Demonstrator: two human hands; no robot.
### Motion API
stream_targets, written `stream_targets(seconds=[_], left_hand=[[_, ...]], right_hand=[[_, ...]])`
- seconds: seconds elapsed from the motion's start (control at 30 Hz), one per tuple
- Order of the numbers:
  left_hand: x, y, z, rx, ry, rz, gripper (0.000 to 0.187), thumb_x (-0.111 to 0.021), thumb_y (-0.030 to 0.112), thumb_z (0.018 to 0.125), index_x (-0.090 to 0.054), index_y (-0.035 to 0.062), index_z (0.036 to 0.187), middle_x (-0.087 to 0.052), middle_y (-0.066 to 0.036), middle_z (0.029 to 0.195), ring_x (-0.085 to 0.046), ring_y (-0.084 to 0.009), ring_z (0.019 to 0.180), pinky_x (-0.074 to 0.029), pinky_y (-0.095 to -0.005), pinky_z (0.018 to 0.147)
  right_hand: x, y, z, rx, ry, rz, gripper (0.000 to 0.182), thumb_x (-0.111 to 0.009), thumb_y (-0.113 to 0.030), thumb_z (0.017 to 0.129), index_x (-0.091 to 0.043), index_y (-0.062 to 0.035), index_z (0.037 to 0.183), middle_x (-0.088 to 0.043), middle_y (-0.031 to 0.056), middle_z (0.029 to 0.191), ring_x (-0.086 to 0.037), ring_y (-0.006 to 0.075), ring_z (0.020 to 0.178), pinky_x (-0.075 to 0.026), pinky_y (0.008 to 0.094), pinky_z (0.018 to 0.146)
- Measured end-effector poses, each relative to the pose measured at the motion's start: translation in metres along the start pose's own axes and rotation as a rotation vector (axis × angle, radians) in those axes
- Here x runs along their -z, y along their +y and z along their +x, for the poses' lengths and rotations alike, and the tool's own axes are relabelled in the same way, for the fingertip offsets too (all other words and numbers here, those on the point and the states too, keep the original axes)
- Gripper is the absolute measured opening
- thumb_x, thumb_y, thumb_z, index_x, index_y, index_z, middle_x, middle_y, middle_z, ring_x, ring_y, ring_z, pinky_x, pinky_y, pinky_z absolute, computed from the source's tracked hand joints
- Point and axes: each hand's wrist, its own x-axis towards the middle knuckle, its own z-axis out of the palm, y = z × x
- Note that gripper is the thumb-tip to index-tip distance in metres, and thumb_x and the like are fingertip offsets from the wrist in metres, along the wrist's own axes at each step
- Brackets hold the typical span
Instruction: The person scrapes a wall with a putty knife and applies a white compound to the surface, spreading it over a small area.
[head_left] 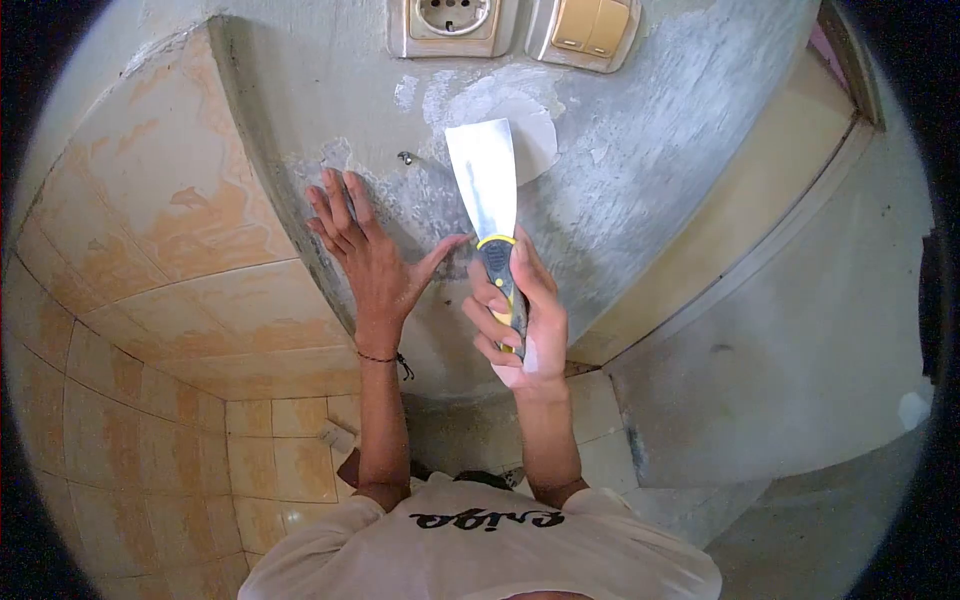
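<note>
My right hand (530, 325) is wrapped round the black and yellow handle of a putty knife (486, 180), its wide metal blade pointing up the wall. Behind the blade's upper part, a white filler patch (530, 135) shows on the grey wall (640, 190). My left hand (375, 260) lies against the wall with its fingers spread and holds nothing. A small metal hook or screw (405, 158) sticks out above and to the right of its fingertips. Whether the blade touches the wall cannot be made out.
A power socket (450, 18) and a double light switch (592, 25) are at the top. Orange-patterned tiles (180, 210) cover the left side, with a raised edge beside my left hand. A door frame (850, 65) stands at the upper right.
</note>
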Motion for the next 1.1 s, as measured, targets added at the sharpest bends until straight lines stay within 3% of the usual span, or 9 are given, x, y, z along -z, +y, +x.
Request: stream_targets(seconds=[0.07,0.13,0.23,0.47,0.67,0.73,1.1], left_hand=[[0.002,0.001,0.000,-0.005,-0.006,-0.006,0.141,-0.082,0.070,0.063,-0.007,0.0017,0.161,-0.006,-0.023,0.167,0.000,-0.0446,0.154,-0.003,-0.0632,0.121],[0.001,0.000,0.001,-0.015,0.006,0.000,0.141,-0.083,0.070,0.063,-0.007,0.0017,0.161,-0.006,-0.023,0.167,0.000,-0.0446,0.154,-0.003,-0.0632,0.121],[0.001,0.000,-0.001,-0.009,0.000,0.003,0.141,-0.083,0.069,0.063,-0.007,0.0016,0.161,-0.006,-0.023,0.167,0.000,-0.0446,0.154,-0.003,-0.0633,0.121],[-0.001,-0.002,-0.001,-0.003,-0.003,0.006,0.142,-0.083,0.069,0.063,-0.007,0.0019,0.161,-0.006,-0.023,0.167,0.000,-0.0445,0.154,-0.003,-0.0631,0.122],[0.002,-0.001,0.000,-0.014,-0.005,-0.011,0.141,-0.082,0.071,0.063,-0.007,0.0016,0.160,-0.006,-0.022,0.167,0.000,-0.0443,0.154,-0.003,-0.0631,0.122],[0.001,-0.002,0.000,-0.011,-0.003,-0.001,0.141,-0.082,0.071,0.063,-0.007,0.0013,0.160,-0.006,-0.022,0.167,0.000,-0.0442,0.154,-0.003,-0.0630,0.122],[0.002,0.000,-0.002,-0.016,-0.009,0.005,0.140,-0.082,0.070,0.064,-0.008,0.0009,0.160,-0.006,-0.023,0.167,0.000,-0.0442,0.154,-0.004,-0.0629,0.122]], right_hand=[[0.002,0.002,-0.004,0.009,0.023,0.000,0.034,-0.040,-0.034,0.111,-0.047,-0.0149,0.138,-0.039,0.0000,0.074,-0.031,0.0034,0.044,-0.022,0.0148,0.029],[0.004,0.000,-0.004,-0.010,0.023,-0.043,0.049,-0.043,-0.037,0.110,-0.037,-0.0158,0.153,-0.040,-0.0010,0.072,-0.032,0.0031,0.043,-0.024,0.0171,0.030],[-0.009,-0.001,0.001,0.016,0.013,-0.041,0.040,-0.040,-0.034,0.110,-0.043,-0.0147,0.145,-0.039,-0.0006,0.073,-0.032,0.0030,0.044,-0.023,0.0149,0.029],[-0.005,0.003,-0.002,0.023,0.011,-0.082,0.047,-0.043,-0.040,0.109,-0.041,-0.0158,0.150,-0.041,-0.0015,0.073,-0.032,0.0032,0.044,-0.024,0.0167,0.031],[-0.002,0.003,-0.003,0.019,0.012,-0.055,0.048,-0.044,-0.039,0.109,-0.040,-0.0153,0.150,-0.041,-0.0015,0.074,-0.032,0.0030,0.044,-0.024,0.0166,0.031],[-0.007,0.003,-0.003,0.046,-0.010,-0.014,0.038,-0.040,-0.032,0.110,-0.043,-0.0135,0.144,-0.040,-0.0006,0.074,-0.032,0.0026,0.045,-0.022,0.0144,0.029],[-0.010,0.006,-0.007,0.068,0.059,-0.067,0.043,-0.041,-0.033,0.110,-0.040,-0.0134,0.148,-0.039,-0.0012,0.073,-0.030,0.0025,0.044,-0.021,0.0148,0.029]])
